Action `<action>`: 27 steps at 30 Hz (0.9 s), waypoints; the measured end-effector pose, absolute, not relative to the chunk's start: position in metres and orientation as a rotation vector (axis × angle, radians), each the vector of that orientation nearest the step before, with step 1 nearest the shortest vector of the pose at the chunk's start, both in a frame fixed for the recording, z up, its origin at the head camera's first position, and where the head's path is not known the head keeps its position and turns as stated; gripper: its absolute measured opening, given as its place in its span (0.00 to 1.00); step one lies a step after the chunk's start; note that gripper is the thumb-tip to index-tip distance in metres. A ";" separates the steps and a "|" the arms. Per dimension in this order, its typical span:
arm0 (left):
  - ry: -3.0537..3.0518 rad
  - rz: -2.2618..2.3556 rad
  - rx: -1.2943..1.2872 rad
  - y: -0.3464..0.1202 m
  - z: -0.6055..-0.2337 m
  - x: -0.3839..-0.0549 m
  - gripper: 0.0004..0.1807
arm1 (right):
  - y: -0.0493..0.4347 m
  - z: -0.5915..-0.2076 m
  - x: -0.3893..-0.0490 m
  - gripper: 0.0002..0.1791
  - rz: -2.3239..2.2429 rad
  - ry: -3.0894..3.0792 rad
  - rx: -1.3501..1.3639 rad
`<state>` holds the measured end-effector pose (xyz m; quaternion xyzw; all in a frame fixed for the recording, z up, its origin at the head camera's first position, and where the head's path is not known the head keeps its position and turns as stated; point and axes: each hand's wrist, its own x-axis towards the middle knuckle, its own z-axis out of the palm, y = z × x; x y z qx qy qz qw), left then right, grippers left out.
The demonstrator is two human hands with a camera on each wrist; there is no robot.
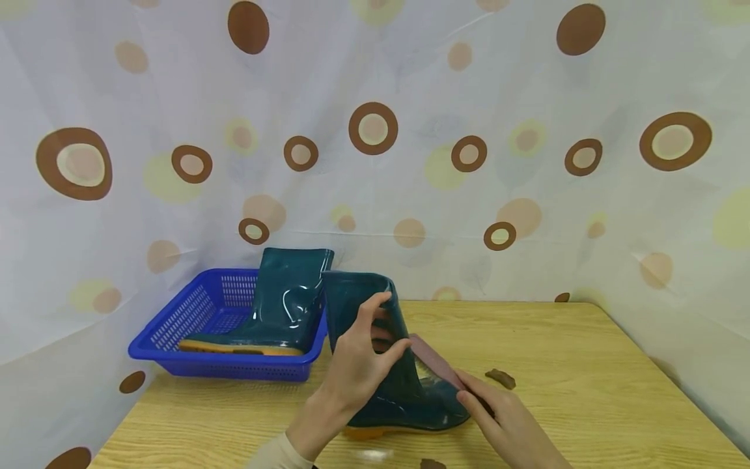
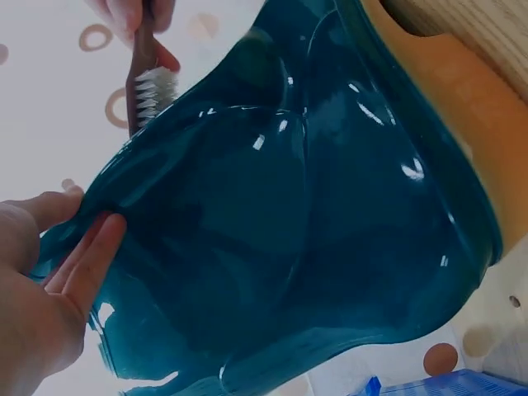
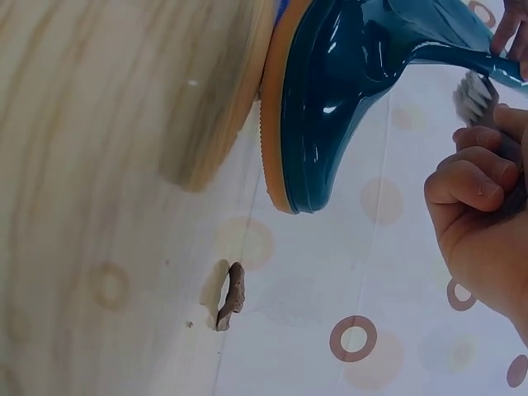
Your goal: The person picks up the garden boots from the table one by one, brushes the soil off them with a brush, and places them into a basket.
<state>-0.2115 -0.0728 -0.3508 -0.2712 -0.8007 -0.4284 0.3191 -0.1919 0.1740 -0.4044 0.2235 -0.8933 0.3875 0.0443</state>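
Observation:
A dark green rubber boot (image 1: 433,407) with an orange sole stands on the table, its toe pointing right. My left hand (image 1: 360,361) grips the upper shaft, with fingers inside the opening and the thumb on the outer front; in the left wrist view the shaft wall (image 2: 198,239) bends in at that grip. By its handle, my right hand (image 1: 510,417) holds a brush (image 1: 436,365) at the front of the shaft, above the toe. White bristles (image 2: 155,92) face the boot in the left wrist view. Curled fingers (image 3: 474,177) wrap the handle in the right wrist view.
A blue plastic basket (image 1: 234,369) stands at the left with a matching green boot (image 1: 287,306) in it. One brown crumbly piece (image 1: 500,378) lies on the table (image 1: 556,352) right of the toe, another brown piece (image 1: 432,464) near the front. A patterned curtain (image 1: 422,195) hangs behind.

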 end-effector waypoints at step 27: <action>-2.008 -1.288 -0.716 -0.103 -0.332 -0.218 0.40 | 0.188 -0.409 -0.188 0.28 1.044 -1.991 0.799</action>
